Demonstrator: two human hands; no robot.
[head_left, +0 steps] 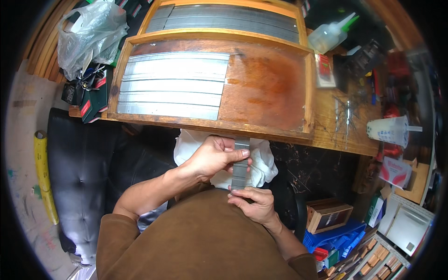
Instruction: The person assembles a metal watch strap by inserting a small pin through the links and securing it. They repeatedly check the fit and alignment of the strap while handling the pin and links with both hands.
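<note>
Between my two hands, above my lap, a narrow grey metal strip or thin stack of strips [240, 173] stands lengthwise; I cannot tell how many pieces it has. My left hand [213, 156] is closed round its upper part, the thumb lying across the front. Lower down, my right hand [254, 202] pinches the near end with thumb and fingers. Just beyond my hands is a wooden tray [261, 128] with several rows of shiny flat metal strips [170, 86] on its left half. A white cloth [263, 165] lies across my lap behind the strip.
Behind the tray sits a second wooden tray [224, 18] of grey strips. A plastic bag [93, 37] and dark boxes crowd the left. Squeeze bottles [326, 36] and a drink cup [388, 130] stand at right. A wooden box [329, 215] rests on a blue crate [333, 235] low right.
</note>
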